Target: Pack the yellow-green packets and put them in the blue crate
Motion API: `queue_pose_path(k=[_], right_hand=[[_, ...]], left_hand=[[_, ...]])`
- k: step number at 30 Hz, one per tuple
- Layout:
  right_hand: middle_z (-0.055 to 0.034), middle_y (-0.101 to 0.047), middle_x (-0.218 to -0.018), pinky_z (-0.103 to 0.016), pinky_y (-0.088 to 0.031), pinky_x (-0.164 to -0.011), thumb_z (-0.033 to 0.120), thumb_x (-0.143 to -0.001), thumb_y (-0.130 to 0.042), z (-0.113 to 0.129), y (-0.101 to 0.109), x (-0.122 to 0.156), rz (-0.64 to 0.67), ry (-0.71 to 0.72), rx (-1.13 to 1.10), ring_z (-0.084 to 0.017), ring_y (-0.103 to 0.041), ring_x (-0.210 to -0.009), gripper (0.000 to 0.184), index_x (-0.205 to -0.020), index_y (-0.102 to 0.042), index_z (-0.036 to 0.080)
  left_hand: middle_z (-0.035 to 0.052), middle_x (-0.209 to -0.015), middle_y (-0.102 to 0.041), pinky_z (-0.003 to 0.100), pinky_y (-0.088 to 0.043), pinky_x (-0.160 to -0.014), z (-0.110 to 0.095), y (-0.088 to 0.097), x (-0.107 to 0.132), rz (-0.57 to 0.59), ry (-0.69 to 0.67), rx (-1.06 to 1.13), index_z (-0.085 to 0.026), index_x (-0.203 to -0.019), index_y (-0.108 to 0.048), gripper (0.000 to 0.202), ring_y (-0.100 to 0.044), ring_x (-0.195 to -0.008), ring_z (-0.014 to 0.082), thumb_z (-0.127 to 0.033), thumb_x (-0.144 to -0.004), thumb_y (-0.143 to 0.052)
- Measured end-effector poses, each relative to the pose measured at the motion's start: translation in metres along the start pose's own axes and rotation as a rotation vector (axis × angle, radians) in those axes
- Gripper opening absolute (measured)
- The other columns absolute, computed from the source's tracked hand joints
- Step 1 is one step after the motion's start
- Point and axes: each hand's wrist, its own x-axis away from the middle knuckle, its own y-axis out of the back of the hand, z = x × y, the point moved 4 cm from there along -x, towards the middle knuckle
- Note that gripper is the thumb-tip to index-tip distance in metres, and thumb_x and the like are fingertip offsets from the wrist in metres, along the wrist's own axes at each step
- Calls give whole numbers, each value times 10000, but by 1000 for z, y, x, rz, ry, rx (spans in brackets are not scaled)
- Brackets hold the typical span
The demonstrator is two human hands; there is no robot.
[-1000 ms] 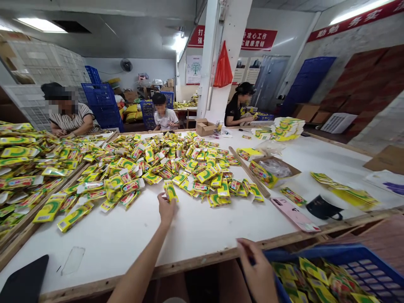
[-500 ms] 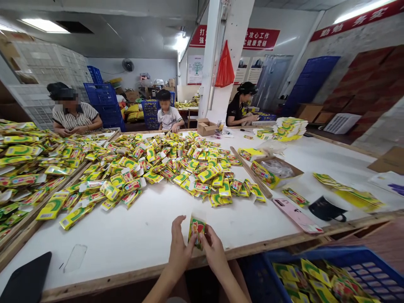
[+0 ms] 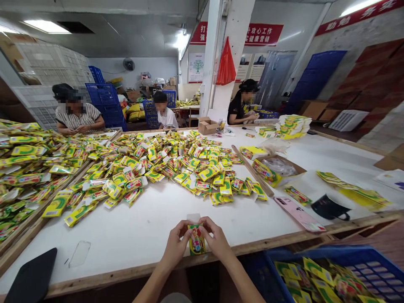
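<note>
A small yellow-green packet (image 3: pixel 196 240) with a white flap on top is held upright between both my hands, just above the near edge of the white table (image 3: pixel 151 227). My left hand (image 3: pixel 176 245) pinches its left side. My right hand (image 3: pixel 217 240) pinches its right side. Beyond my hands a big heap of the same yellow-green packets (image 3: pixel 176 166) lies spread over the middle of the table.
A blue crate (image 3: pixel 331 273) with packets stands at the lower right. A pink phone (image 3: pixel 298 213), a black cup (image 3: pixel 328 208) and an open cardboard box (image 3: pixel 277 167) lie to the right. More packets (image 3: pixel 25 168) cover the left table. Three people sit at the far side.
My left hand picked a packet from the heap and drew it toward me. My right hand came up from the crate, and both hands now hold the packet near the table edge.
</note>
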Motion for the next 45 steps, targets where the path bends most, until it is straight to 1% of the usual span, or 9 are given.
queue_pose_path(k=[3, 7, 11, 14, 26, 38, 41, 43, 45], right_hand=[[-37, -646, -863, -295, -502, -747, 324, -838, -525, 4, 2, -4, -69, 52, 47, -191, -612, -826, 137, -837, -591, 204], [-43, -644, -935, -304, -504, -806, 268, -841, -510, 1, 2, 1, -157, 69, 8, -184, -620, -881, 224, -1047, -579, 214], [-53, -647, -935, -295, -509, -784, 247, -843, -504, 1, 4, 7, -127, 112, 54, -193, -612, -912, 156, -910, -640, 211], [-61, -650, -973, -299, -514, -781, 265, -837, -538, 6, 5, 9, -105, 134, 74, -203, -602, -956, 137, -882, -654, 208], [-30, -671, -767, -269, -493, -661, 346, -863, -523, 14, -2, -3, -162, 103, 221, -173, -620, -694, 186, -827, -628, 198], [-56, -683, -890, -302, -516, -753, 338, -887, -478, -5, -9, 14, -144, 111, 111, -200, -640, -847, 209, -921, -633, 201], [-68, -671, -893, -315, -503, -751, 369, -882, -470, 5, 22, 26, -312, 133, 253, -209, -624, -841, 228, -917, -622, 203], [-87, -662, -908, -344, -493, -748, 403, -872, -470, 11, 68, 44, -506, 116, 406, -224, -613, -819, 254, -946, -610, 204], [-112, -651, -897, -394, -477, -746, 444, -856, -460, 17, 127, 72, -731, 92, 612, -254, -602, -793, 298, -955, -610, 205]], left_hand=[[62, -950, -660, 313, -478, -822, 2, -1, -3, -52, -21, 71, -180, -984, -590, 191, -614, -903, 196, -312, -851, -552], [48, -976, -657, 325, -488, -820, 6, -5, -5, -103, -37, 143, -224, -1153, -485, 336, -628, -888, 182, -264, -830, -570], [71, -973, -666, 339, -487, -839, 2, -9, -4, -52, -73, -42, -183, -984, -607, 181, -623, -922, 201, -260, -845, -518], [85, -1012, -670, 340, -487, -849, -6, -9, -2, -57, -117, -131, -177, -949, -644, 188, -615, -959, 213, -275, -845, -521], [29, -763, -664, 272, -475, -679, -7, -8, -5, -198, -60, -195, -174, -847, -634, 191, -596, -703, 162, -331, -856, -528], [60, -918, -672, 305, -487, -765, 6, -8, 6, -107, -94, -129, -197, -936, -674, 208, -617, -880, 196, -330, -857, -535], [73, -1025, -663, 313, -495, -781, 8, -4, 6, -112, -66, -130, -208, -1105, -602, 294, -622, -897, 190, -345, -854, -536], [80, -1047, -660, 317, -498, -767, 11, 4, 6, -155, -24, -165, -206, -1136, -577, 329, -625, -883, 190, -364, -851, -532], [76, -988, -674, 318, -498, -733, 16, 13, 5, -193, 28, -226, -196, -1034, -621, 285, -627, -852, 197, -388, -847, -524]])
